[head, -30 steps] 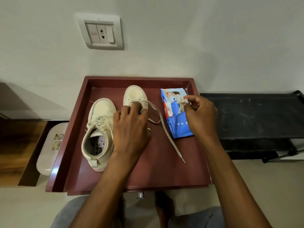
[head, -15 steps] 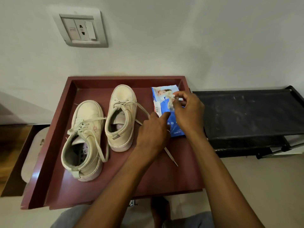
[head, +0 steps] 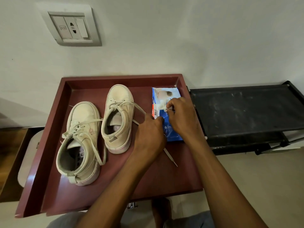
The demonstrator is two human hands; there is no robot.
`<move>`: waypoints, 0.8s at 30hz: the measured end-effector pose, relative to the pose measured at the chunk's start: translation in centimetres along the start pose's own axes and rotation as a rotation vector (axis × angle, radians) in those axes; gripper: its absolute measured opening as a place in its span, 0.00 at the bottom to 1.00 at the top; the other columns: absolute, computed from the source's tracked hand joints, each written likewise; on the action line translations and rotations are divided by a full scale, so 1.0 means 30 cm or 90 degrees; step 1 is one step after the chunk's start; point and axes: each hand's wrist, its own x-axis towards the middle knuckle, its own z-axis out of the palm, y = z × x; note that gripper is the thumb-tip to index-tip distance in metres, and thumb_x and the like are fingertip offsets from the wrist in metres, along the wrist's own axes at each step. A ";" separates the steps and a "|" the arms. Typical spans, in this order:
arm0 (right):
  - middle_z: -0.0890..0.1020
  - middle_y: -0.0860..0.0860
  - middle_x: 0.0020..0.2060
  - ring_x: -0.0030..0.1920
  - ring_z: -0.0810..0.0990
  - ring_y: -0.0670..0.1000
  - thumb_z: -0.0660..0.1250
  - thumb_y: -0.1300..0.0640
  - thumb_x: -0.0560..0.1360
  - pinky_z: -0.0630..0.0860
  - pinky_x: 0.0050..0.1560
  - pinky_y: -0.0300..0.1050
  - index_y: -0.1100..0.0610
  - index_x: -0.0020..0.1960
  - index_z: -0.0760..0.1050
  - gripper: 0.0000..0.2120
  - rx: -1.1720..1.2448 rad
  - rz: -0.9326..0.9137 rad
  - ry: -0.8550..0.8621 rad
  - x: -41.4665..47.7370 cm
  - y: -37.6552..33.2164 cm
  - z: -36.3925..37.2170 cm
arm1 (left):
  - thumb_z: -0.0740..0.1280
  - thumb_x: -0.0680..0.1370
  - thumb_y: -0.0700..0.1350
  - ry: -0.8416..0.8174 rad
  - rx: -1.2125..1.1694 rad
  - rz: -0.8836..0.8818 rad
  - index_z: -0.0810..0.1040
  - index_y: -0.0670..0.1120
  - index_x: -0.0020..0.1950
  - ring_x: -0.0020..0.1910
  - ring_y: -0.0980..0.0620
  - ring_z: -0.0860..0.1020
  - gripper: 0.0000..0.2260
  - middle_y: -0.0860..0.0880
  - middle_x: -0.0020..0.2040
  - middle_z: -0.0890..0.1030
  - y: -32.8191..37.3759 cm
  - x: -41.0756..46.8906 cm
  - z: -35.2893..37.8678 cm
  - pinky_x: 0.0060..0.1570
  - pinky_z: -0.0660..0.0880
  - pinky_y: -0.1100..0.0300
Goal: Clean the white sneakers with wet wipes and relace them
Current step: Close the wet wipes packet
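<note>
Wipe pack (head: 164, 94) pressed flat by left hand (head: 149, 137), fingers extended; right hand (head: 182, 119) pinching wipe (head: 162, 106), partly out; sneakers (head: 82, 137) apparently uncleaned, laces loose; cleaning and relacing outstanding.

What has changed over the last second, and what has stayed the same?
The left hand came off the farther sneaker and moved right to the wipes pack, now touching its edge. The right hand still pinches a wipe at the pack's opening. Both that sneaker and the nearer sneaker stay on the tray.
</note>
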 end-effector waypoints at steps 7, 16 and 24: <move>0.80 0.54 0.55 0.53 0.79 0.52 0.70 0.58 0.76 0.75 0.53 0.42 0.56 0.60 0.76 0.12 -0.127 0.009 -0.128 -0.006 -0.010 -0.014 | 0.68 0.79 0.43 -0.025 -0.040 -0.034 0.76 0.48 0.68 0.53 0.35 0.79 0.17 0.40 0.62 0.70 0.007 -0.011 -0.008 0.49 0.74 0.52; 0.81 0.56 0.49 0.44 0.78 0.53 0.66 0.54 0.78 0.65 0.37 0.42 0.59 0.52 0.77 0.09 -0.180 -0.002 -0.006 -0.007 -0.026 0.028 | 0.68 0.78 0.42 -0.052 -0.042 -0.035 0.75 0.46 0.68 0.52 0.35 0.79 0.18 0.40 0.62 0.69 0.001 -0.014 -0.017 0.52 0.76 0.48; 0.76 0.53 0.55 0.59 0.71 0.57 0.64 0.43 0.76 0.65 0.58 0.50 0.54 0.58 0.78 0.18 -0.304 0.041 -0.164 0.019 -0.060 -0.022 | 0.70 0.78 0.42 -0.071 -0.023 -0.029 0.75 0.44 0.67 0.54 0.35 0.79 0.17 0.39 0.64 0.69 -0.007 -0.011 -0.031 0.52 0.76 0.49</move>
